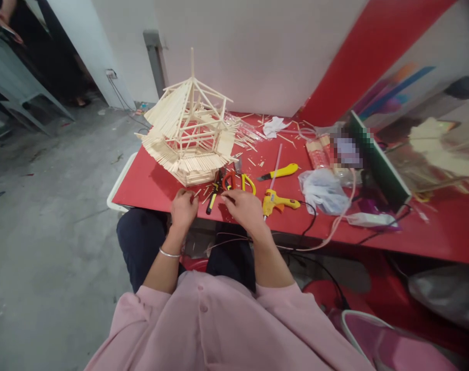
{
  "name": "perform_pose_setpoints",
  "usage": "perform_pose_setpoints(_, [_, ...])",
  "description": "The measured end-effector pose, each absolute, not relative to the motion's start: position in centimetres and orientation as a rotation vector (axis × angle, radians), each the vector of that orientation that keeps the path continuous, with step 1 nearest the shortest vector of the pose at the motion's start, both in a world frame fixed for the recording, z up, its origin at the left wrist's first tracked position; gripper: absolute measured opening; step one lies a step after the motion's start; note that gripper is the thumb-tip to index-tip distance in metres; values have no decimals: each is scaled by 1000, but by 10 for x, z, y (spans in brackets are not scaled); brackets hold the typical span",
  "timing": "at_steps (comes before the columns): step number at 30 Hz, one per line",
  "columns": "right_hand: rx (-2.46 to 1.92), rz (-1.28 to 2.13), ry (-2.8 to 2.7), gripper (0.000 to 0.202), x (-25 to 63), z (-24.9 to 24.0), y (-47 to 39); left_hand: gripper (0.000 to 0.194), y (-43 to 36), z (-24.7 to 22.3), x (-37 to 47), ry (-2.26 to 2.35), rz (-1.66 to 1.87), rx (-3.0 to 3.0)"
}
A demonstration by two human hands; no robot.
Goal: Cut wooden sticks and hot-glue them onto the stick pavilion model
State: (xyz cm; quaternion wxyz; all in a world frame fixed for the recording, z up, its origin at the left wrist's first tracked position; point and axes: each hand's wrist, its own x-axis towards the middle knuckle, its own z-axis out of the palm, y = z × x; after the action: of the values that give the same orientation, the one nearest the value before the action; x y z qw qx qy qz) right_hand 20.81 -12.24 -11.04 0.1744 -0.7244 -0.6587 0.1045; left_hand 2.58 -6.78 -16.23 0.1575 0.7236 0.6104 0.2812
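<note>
At the table's front edge, my left hand (184, 207) is closed on a short wooden stick (197, 193), whose pale end sticks out past the fingers. My right hand (242, 205) is pinched, thumb against fingers; whatever is between them is too small to make out. Just beyond both hands stands a pavilion model (191, 139) built of thin wooden sticks, its roof partly covered. Between the hands lies a black and yellow tool (211, 202). Pliers with red handles (228, 179) and a yellow-handled tool (249, 183) lie just past my right hand.
Right of my hand lie a yellow glue gun (278, 202) with a cord, a yellow utility knife (282, 171) and a plastic bag (325, 190). A green board (381, 162) stands farther right. Stick scraps litter the red table (443, 226). Another person (45, 46) is at back left.
</note>
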Motion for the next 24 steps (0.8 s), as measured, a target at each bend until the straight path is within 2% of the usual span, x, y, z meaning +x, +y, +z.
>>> perform_pose_setpoints(5, [-2024, 301, -1852, 25, 213, -115, -126, 17, -66, -152, 30, 1838, 520, 2077])
perform_pose_setpoints(9, [-2010, 325, -1860, 24, 212, -118, -128, 19, -65, -153, 31, 1873, 439, 2078])
perform_pose_setpoints(14, [-1856, 458, -1770, 26, 203, -121, -123, 12, -73, -148, 25, 1676, 734, 2072])
perform_pose_setpoints(18, [-1606, 714, -1575, 39, 192, -128, -113, 14, -85, -136, 22, 1428, 949, 1967])
perform_pose_setpoints(24, [-1450, 777, -1432, 26, 185, -127, -111, 10, -99, -128, 25, 1261, 1010, 1822])
